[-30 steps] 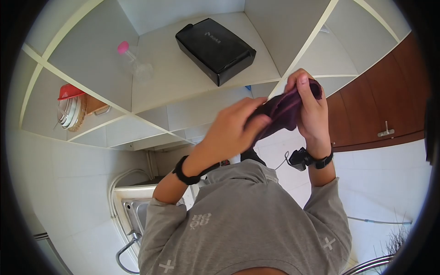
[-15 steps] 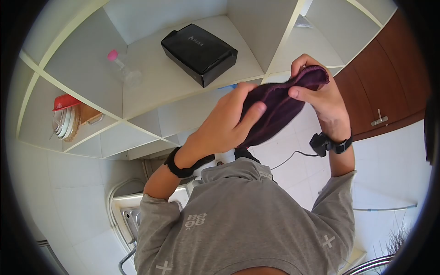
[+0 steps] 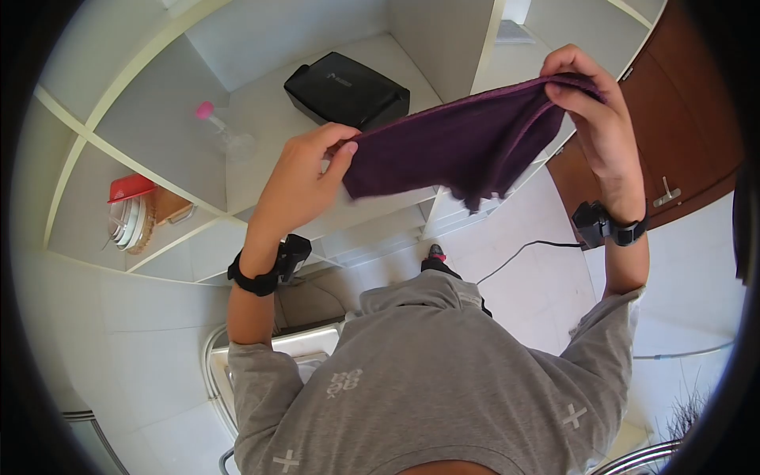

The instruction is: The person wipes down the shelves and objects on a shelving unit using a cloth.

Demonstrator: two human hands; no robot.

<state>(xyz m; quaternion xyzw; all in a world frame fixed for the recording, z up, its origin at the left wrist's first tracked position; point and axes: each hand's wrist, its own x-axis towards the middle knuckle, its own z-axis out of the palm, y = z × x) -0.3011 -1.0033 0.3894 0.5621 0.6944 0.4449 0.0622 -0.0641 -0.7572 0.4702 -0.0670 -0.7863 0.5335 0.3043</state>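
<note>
A dark purple cloth (image 3: 451, 146) is spread between my two hands in front of the shelf unit, its upper edge drawn taut. At its left corner, my left hand (image 3: 305, 178) pinches the edge between thumb and fingers. My right hand (image 3: 594, 111), held higher, grips the other end, where the cloth is bunched and folded over. The lower edge hangs loose and looks uneven, slightly blurred. Behind the cloth, a black box (image 3: 340, 83) lies on the shelf, its near right corner partly covered.
White shelving (image 3: 261, 178) spans the front. On it stand a clear bottle with a pink cap (image 3: 205, 110), a red bowl (image 3: 131, 188) and stacked white dishes (image 3: 127, 222). A brown wooden door (image 3: 689, 134) is at right, a sink (image 3: 309, 344) at lower left. A black cable (image 3: 522, 249) trails from my right wrist.
My hands have moved apart, the left one leftward and the right one up and right. The cloth, bunched before, is now stretched out between them.
</note>
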